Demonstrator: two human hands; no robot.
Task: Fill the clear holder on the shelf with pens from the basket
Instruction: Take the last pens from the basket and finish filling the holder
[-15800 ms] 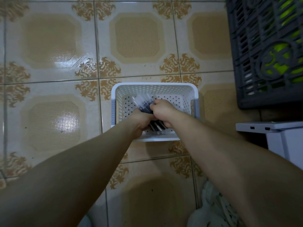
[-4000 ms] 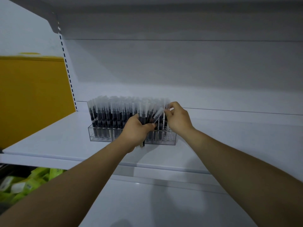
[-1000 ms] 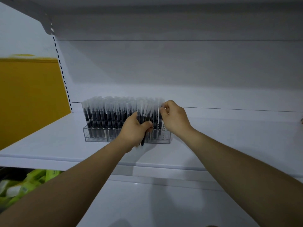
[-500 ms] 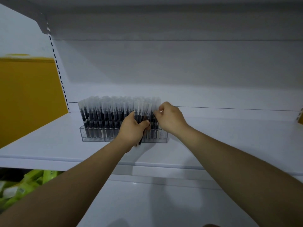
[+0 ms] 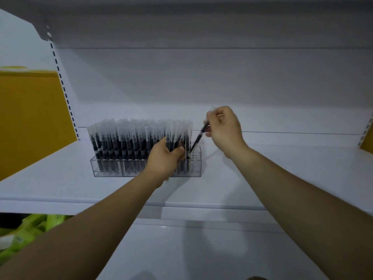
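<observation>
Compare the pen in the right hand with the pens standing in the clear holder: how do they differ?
Pose: the held pen leans, lower end at the right end of the clear holder; the racked pens stand upright. Support: the right hand pinches the held pen; the racked pens stand unheld in slots. Shared: dark barrels.

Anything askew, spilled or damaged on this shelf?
One pen leans, its tip at a hole near the right end of the clear holder, but the right hand pinches it, so it looks mid-insertion. The slotted pens stand upright; the left hand grips a spare bundle. Nothing looks spilled or broken.
</observation>
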